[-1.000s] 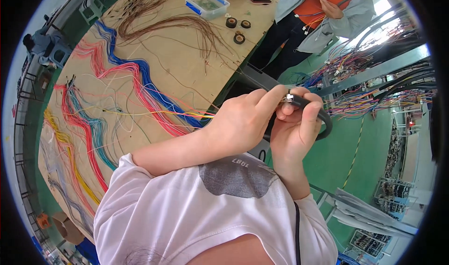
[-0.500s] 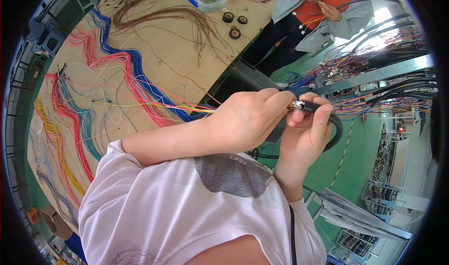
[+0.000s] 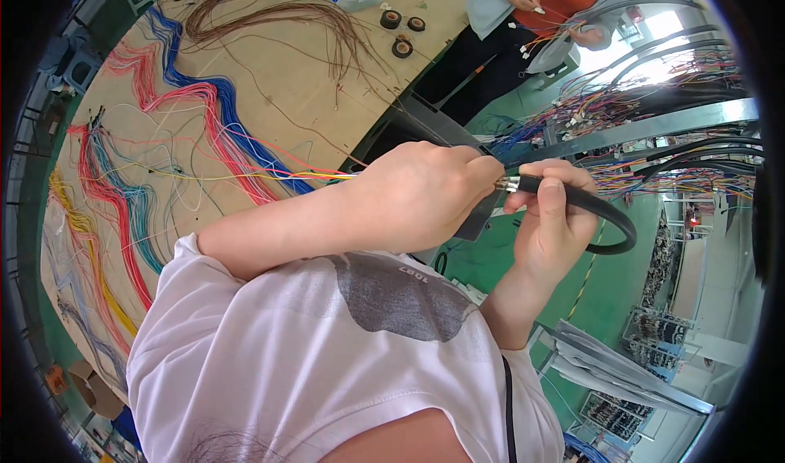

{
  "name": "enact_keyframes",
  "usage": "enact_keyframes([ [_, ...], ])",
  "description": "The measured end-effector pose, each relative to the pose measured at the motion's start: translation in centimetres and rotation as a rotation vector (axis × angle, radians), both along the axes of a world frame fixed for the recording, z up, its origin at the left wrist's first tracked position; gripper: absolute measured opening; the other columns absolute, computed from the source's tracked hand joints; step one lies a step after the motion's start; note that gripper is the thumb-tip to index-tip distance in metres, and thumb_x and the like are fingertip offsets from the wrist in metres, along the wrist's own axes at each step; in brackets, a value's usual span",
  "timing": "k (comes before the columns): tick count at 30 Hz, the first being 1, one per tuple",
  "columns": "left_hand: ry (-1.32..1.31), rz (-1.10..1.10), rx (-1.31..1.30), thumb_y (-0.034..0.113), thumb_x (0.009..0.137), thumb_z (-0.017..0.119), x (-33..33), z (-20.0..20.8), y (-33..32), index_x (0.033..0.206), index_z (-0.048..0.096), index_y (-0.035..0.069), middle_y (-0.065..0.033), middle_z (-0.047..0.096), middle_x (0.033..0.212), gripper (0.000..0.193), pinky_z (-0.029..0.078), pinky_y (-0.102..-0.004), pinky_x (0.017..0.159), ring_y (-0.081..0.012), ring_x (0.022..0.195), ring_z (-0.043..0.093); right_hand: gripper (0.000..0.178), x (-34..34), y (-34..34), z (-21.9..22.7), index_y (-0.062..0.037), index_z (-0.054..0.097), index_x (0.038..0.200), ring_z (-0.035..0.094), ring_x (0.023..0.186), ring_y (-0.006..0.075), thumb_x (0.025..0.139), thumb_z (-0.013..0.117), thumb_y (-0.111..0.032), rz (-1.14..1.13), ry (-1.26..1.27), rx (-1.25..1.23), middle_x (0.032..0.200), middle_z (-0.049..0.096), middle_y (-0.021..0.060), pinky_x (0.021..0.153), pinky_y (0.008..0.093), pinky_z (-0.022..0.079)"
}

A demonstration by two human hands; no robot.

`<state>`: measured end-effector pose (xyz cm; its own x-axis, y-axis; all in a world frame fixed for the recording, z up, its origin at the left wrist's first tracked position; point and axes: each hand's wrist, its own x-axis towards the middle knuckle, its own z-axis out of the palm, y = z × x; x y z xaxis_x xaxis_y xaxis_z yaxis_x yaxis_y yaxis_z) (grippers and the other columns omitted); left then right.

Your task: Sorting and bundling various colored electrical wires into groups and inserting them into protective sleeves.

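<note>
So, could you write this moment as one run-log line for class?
left hand: at metal tip | right hand: holding black cable | table: blue wire bundle, tape rolls

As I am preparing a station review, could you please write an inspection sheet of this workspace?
Surface: light-brown wooden table, largely covered with wires.
Job's things: thick black flexible tube, curved, with shiny silver metal pieces at one end.
Clutter: round black tape rolls; clear plastic box with a blue edge.
Hands: left hand pinches at the metal pieces, fingertips partly hidden; right hand grips the tube near that end.
Cables: long blue wire bundle, pinkish-red wire bundle and thin brown wires lie on the table.
Surroundings: co-worker in an orange top, handling wires; green floor; grey metal bar among many-coloured wires.
</note>
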<state>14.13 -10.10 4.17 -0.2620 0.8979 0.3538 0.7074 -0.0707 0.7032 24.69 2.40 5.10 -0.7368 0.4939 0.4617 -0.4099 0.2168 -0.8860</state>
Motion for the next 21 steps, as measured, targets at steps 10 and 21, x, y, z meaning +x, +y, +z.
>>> enact_keyframes([
  [10, -0.151, -0.119, 0.003, 0.006, 0.079, 0.046, -0.1, 0.1, 0.5, 0.086, 0.050, -0.002, -0.0155, 0.053, 0.074, 0.012, 0.041, -0.0376, 0.057, -0.0341, 0.068, 0.052, 0.012, 0.5, 0.2, 0.3, -0.0006, 0.046, 0.082, 0.047, 0.047, 0.0120, 0.080, 0.051, -0.012, 0.012, -0.092, -0.225, 0.077, 0.053, 0.0147, 0.040, 0.0224, 0.041],
  [21, -0.710, -0.226, 0.028, 0.016, 0.081, 0.046, 0.0, -0.9, 0.3, 0.084, 0.055, -0.003, -0.0142, 0.055, 0.066, 0.021, 0.041, -0.0301, 0.057, -0.0229, 0.058, 0.052, 0.014, 1.1, 0.4, 1.1, 0.0006, 0.045, 0.077, 0.048, 0.045, 0.0137, 0.078, 0.053, -0.010, 0.084, -0.238, -0.165, 0.074, 0.052, 0.0150, 0.039, 0.0215, 0.040],
])
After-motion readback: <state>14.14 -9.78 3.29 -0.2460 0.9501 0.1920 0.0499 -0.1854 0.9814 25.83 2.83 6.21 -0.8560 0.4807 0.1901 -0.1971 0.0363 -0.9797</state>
